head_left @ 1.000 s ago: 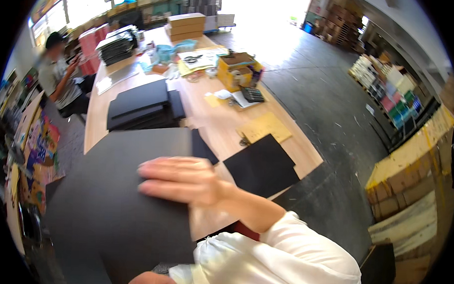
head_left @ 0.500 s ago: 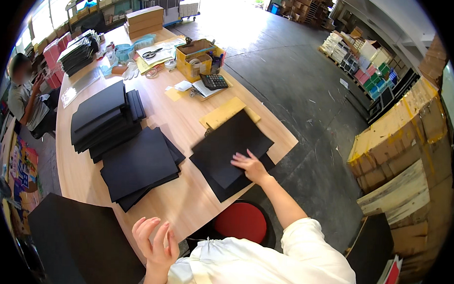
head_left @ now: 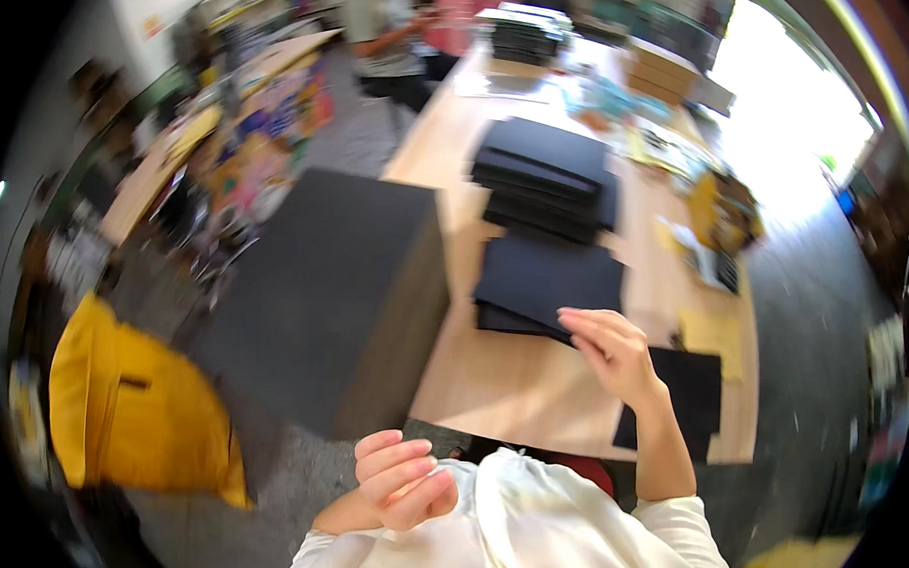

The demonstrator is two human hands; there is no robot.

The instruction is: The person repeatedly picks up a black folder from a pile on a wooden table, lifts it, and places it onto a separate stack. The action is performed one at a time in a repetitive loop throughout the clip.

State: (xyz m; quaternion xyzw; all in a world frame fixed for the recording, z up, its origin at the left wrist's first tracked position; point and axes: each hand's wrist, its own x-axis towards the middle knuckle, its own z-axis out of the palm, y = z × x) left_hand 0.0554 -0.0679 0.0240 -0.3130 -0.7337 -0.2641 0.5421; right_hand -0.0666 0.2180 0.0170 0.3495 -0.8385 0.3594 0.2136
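Note:
My left hand (head_left: 405, 480) hovers in front of my body with loosely curled fingers, and I see nothing in it. It is nearest to the big stack of black board (head_left: 319, 289) at the left of the table. My right hand (head_left: 612, 352) is over the table, fingers stretched and thumb apart, with nothing visible in it. Its fingertips overlap the near edge of a low pile of black sheets (head_left: 545, 277); whether they touch I cannot tell. Right of that wrist lie more black sheets (head_left: 686, 397). Behind the low pile stands a taller black pile (head_left: 539, 157).
The wooden table (head_left: 531, 397) carries a yellow box of tools (head_left: 722, 208) at the right and brown cartons (head_left: 662, 71) farther back. A yellow bag-like thing (head_left: 135, 403) stands at the left. Another person (head_left: 383, 31) sits beyond the table's far left side.
The view has swung left. My right hand has left the black sheets at the right and is now over the low pile. My left hand's fingers have curled in more.

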